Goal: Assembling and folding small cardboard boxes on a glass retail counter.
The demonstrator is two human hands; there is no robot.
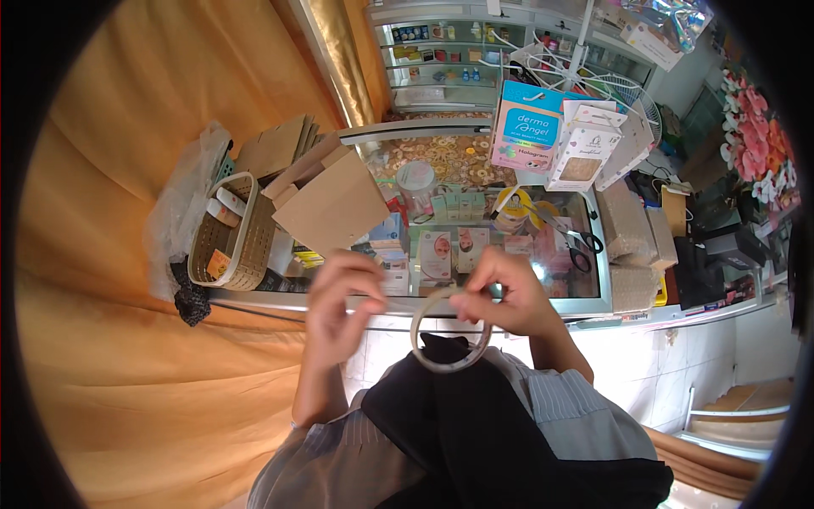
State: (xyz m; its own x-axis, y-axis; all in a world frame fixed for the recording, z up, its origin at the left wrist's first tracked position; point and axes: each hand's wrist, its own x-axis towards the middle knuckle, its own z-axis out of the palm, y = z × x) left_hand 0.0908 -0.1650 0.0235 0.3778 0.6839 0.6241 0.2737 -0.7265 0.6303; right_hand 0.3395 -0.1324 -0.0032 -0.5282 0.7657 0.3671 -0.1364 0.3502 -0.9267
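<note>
My right hand (511,297) pinches the upper right rim of a roll of clear tape (420,338), which hangs ring-like in front of my chest. To its left is my left hand (337,301), slightly blurred, with thumb and fingers curled together; whatever may be between the fingertips is too small to make out. A pale band lies between the two hands, and I cannot tell whether it is tape or the counter's edge. Just beyond my left hand stands a brown cardboard piece (335,202). Black-handled scissors (580,246) lie on the glass to the right.
The glass display counter (604,284) holds several small boxes. At its left are a woven basket (203,246) with bottles and more folded cardboard (273,148). A wire rack (572,76) with hanging packs rises at the back right, near bubble-wrapped parcels (626,225). An orange curtain (170,373) borders the left.
</note>
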